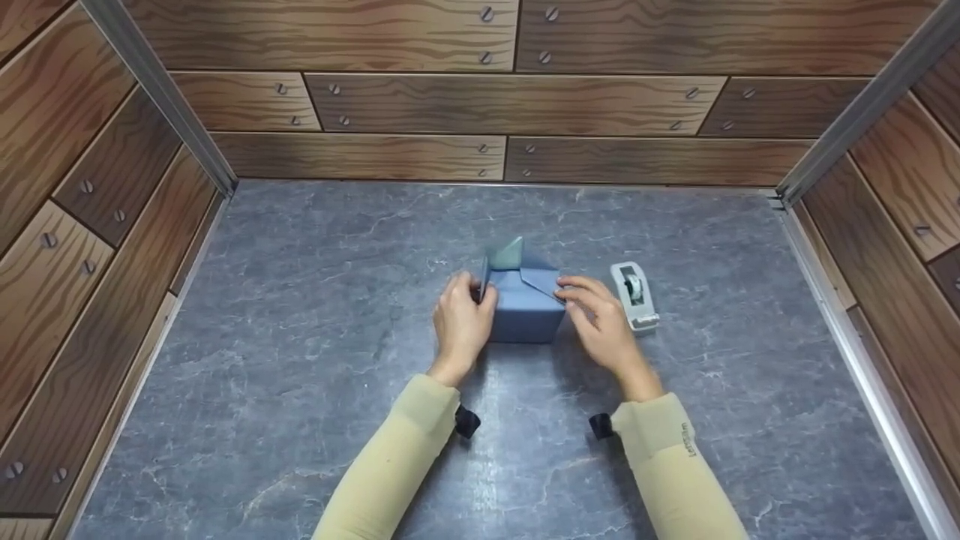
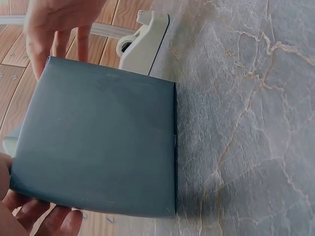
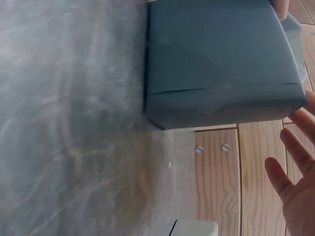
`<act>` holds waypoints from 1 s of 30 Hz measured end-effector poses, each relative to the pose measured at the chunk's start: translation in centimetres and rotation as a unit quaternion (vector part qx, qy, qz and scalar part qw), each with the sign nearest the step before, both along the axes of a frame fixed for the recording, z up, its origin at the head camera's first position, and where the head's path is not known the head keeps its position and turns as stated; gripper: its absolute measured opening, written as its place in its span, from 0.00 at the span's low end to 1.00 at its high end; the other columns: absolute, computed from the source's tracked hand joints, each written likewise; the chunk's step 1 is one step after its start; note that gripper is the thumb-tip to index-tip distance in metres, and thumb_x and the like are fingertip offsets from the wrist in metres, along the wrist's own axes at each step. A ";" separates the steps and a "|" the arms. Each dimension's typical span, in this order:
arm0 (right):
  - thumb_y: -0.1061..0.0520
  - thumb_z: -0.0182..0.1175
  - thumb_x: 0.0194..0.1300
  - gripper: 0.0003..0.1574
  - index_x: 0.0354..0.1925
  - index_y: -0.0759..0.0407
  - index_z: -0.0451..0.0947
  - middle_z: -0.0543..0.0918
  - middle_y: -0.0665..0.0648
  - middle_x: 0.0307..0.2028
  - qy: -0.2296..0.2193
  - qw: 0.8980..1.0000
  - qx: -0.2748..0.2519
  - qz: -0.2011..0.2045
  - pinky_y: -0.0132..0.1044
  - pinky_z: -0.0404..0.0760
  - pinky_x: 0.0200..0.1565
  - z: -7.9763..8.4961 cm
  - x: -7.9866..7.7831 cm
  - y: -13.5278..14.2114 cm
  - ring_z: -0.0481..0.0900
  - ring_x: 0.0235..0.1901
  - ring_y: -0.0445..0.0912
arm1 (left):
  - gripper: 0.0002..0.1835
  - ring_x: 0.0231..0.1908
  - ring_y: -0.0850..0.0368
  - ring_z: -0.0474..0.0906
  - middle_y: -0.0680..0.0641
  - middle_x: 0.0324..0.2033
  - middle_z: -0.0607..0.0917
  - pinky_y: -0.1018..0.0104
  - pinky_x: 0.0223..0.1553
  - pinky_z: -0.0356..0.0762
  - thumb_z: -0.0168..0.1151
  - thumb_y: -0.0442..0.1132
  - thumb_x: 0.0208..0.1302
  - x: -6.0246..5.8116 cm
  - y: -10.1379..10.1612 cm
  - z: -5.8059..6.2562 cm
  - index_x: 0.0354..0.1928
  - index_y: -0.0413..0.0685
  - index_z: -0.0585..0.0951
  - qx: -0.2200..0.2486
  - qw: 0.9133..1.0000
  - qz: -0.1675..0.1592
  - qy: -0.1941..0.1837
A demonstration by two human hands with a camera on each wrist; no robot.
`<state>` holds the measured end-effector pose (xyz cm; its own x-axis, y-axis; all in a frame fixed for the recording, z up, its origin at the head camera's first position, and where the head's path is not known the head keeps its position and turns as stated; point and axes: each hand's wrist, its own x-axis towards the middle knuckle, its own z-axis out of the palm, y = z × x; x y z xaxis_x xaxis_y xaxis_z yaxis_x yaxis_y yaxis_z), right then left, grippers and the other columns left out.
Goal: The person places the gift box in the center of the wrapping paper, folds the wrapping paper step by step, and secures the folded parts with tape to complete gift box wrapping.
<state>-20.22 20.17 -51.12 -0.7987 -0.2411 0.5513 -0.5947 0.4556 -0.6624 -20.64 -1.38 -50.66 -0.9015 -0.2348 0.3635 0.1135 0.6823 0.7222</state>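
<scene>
A box wrapped in blue paper (image 1: 527,325) stands on the grey marbled tabletop, its front face smooth in the left wrist view. On top, paper flaps are partly folded; one pale greenish flap (image 1: 507,255) stands up at the back left. My left hand (image 1: 463,319) holds the box's left side, thumb along the near corner and fingers round the side. At the right top edge, my right hand (image 1: 598,319) touches the folded paper with its fingertips; its fingers are loosely spread in the right wrist view. A white tape dispenser (image 1: 635,294) lies just right of that hand.
Wood-patterned panels (image 1: 517,105) wall the grey table (image 1: 337,300) at the back and both sides. Metal rails (image 1: 862,360) run along the panels' corners and the right edge. A black strap piece shows at each wrist.
</scene>
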 end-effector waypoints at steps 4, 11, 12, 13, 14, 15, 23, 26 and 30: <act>0.63 0.60 0.59 0.07 0.37 0.56 0.82 0.78 0.53 0.45 -0.041 0.998 -0.040 -0.014 0.47 0.69 0.49 0.3 -0.8 -0.2 0.73 0.49 0.48 | 0.08 0.22 0.58 0.70 0.55 0.23 0.73 0.61 0.25 0.69 0.58 0.46 0.56 0.1 0.1 0.0 0.25 0.53 0.74 0.004 1.000 -0.003 -0.012; 0.62 0.65 0.54 0.22 0.48 0.63 0.75 0.76 0.58 0.47 -0.121 0.990 -0.065 -0.024 0.47 0.72 0.44 1.0 -2.1 -0.3 0.71 0.48 0.49 | 0.08 0.21 0.59 0.69 0.56 0.22 0.72 0.62 0.24 0.68 0.57 0.47 0.57 0.1 0.1 0.0 0.24 0.55 0.73 0.004 1.000 0.000 -0.015; 0.62 0.65 0.54 0.25 0.51 0.63 0.73 0.75 0.58 0.48 -0.138 0.988 -0.066 -0.023 0.47 0.72 0.45 1.1 -2.3 -0.3 0.71 0.49 0.49 | 0.08 0.21 0.59 0.69 0.56 0.22 0.72 0.62 0.24 0.68 0.57 0.47 0.57 0.1 0.1 0.0 0.24 0.55 0.72 0.004 1.000 0.000 -0.015; 0.61 0.65 0.54 0.27 0.53 0.64 0.71 0.74 0.60 0.50 -0.155 0.986 -0.066 -0.018 0.48 0.71 0.46 1.2 -2.5 -0.3 0.70 0.50 0.50 | 0.08 0.21 0.59 0.69 0.56 0.22 0.72 0.62 0.24 0.68 0.57 0.47 0.57 0.1 0.1 0.0 0.24 0.55 0.72 0.004 1.000 0.000 -0.014; 0.61 0.65 0.54 0.29 0.55 0.64 0.70 0.74 0.61 0.51 -0.172 0.983 -0.068 -0.012 0.48 0.71 0.47 1.4 -2.7 -0.3 0.70 0.51 0.50 | 0.08 0.22 0.59 0.69 0.56 0.22 0.72 0.62 0.25 0.68 0.57 0.47 0.56 0.0 0.0 0.1 0.24 0.55 0.72 0.004 1.000 0.000 -0.014; 0.61 0.65 0.54 0.31 0.56 0.65 0.69 0.74 0.62 0.52 -0.188 0.980 -0.069 -0.005 0.50 0.70 0.49 1.7 -2.7 -0.4 0.70 0.52 0.51 | 0.08 0.22 0.58 0.69 0.56 0.22 0.72 0.62 0.25 0.68 0.57 0.46 0.56 0.0 0.0 0.1 0.24 0.55 0.72 0.004 1.000 0.000 -0.013; 0.63 0.64 0.54 0.27 0.51 0.73 0.71 0.74 0.69 0.48 -0.250 0.968 -0.033 0.020 0.54 0.69 0.49 5.4 -2.4 -1.5 0.71 0.48 0.59 | 0.08 0.23 0.57 0.71 0.56 0.23 0.73 0.60 0.26 0.69 0.58 0.47 0.56 -0.1 -0.1 0.0 0.25 0.54 0.73 -0.003 1.000 0.006 -0.011; 0.58 0.67 0.53 0.25 0.47 0.69 0.74 0.76 0.65 0.44 -0.260 0.965 -0.016 0.002 0.48 0.71 0.46 4.4 -3.5 -1.4 0.72 0.46 0.55 | 0.08 0.22 0.58 0.70 0.56 0.23 0.72 0.60 0.25 0.69 0.58 0.47 0.56 -0.1 -0.1 -0.1 0.25 0.54 0.73 0.000 1.000 0.003 -0.005; 0.51 0.69 0.50 0.26 0.44 0.63 0.75 0.77 0.59 0.42 -0.271 0.962 0.003 -0.021 0.43 0.72 0.43 2.6 -5.0 -1.2 0.72 0.43 0.50 | 0.08 0.22 0.58 0.69 0.56 0.23 0.72 0.61 0.24 0.68 0.57 0.47 0.56 -0.1 0.0 -0.1 0.25 0.55 0.72 0.004 1.000 0.000 -0.005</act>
<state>-25.21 18.94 -48.54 -0.9774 -0.2050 0.0506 -0.1448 0.4760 -0.8675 -20.70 -1.41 -50.76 -0.9052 -0.2374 0.3526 0.1067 0.6760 0.7292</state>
